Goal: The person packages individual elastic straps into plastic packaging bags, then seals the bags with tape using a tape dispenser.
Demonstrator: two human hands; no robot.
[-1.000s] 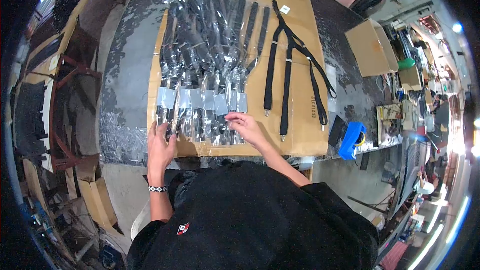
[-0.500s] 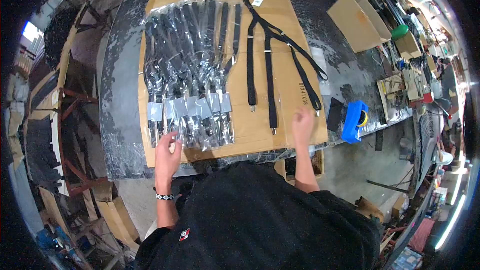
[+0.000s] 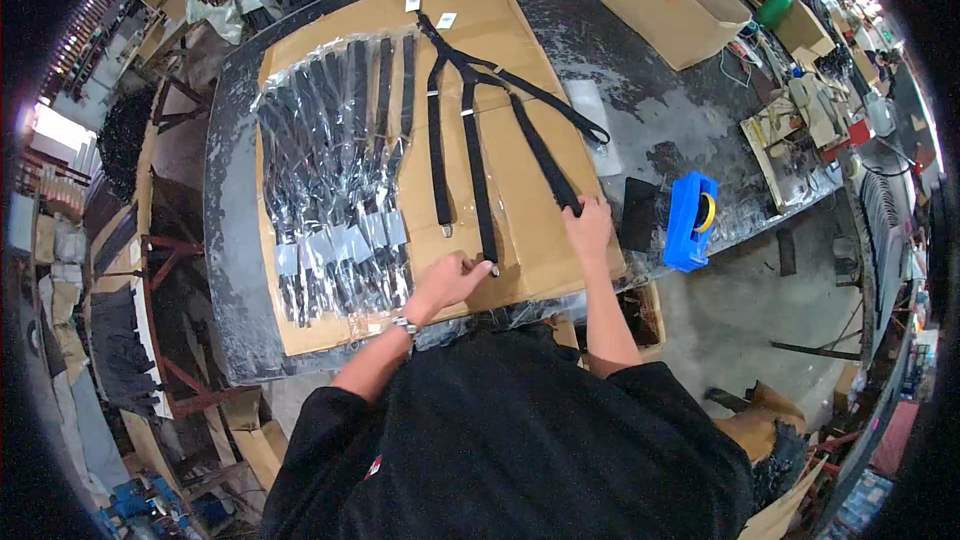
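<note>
A pair of black suspenders lies spread on the cardboard sheet, its straps running towards me with metal clips at the ends. My right hand is closed round the lower end of the rightmost strap, hiding its clip. At the end of the middle strap, my left hand pinches by the metal clip, fingers curled and thumb pointing right. To the left lie several suspenders in clear plastic bags, side by side with grey cards near their lower ends. Two small white tags sit at the top.
A blue tape dispenser with yellow tape stands on the dark table, right of the cardboard. Beside it is a flat black piece. An open cardboard box stands at the back right. Clear plastic lies by the cardboard's right edge.
My left hand has moved right from the bagged suspenders to the middle strap's clip. My right hand has closed on the rightmost strap's end. The view has shifted.
</note>
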